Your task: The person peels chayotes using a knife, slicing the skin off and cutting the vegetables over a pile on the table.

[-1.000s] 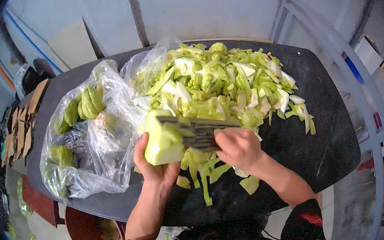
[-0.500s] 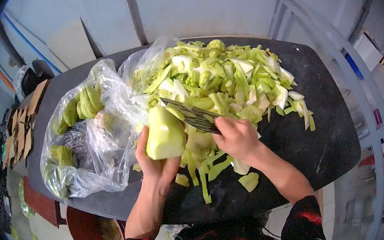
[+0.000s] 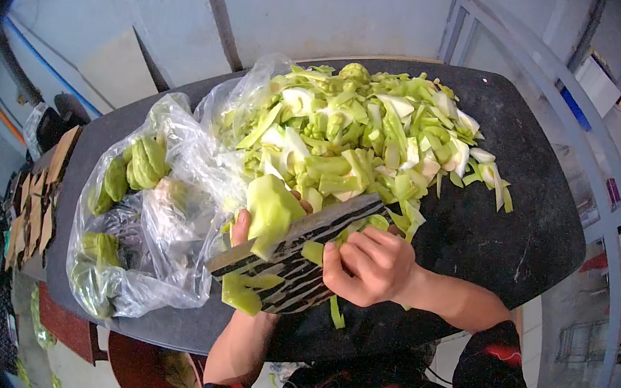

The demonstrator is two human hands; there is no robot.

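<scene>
My left hand [image 3: 241, 227] holds a peeled pale green chayote [image 3: 271, 209] near the table's middle; the blade hides most of its fingers. Closed around the handle end of a wide, dark-streaked knife [image 3: 302, 263] is my right hand [image 3: 371, 265]. The blade crosses in front of the chayote and my left palm, its edge against the chayote's lower side. Green peel pieces [image 3: 241, 294] cling to the blade. Behind both hands lies a big heap of green and whitish peelings [image 3: 357, 130].
A clear plastic bag [image 3: 178, 263] with several unpeeled chayotes [image 3: 147, 163] lies at the left of the black table [image 3: 505, 249]. A metal railing [image 3: 601, 160] runs along the right. Cardboard pieces [image 3: 35, 214] stand at far left, and a red stool [image 3: 141, 375] is below.
The knife has come down and left from above the chayote, turning its broad face toward the camera. The chayote has tilted in my left hand. The bag has stayed put.
</scene>
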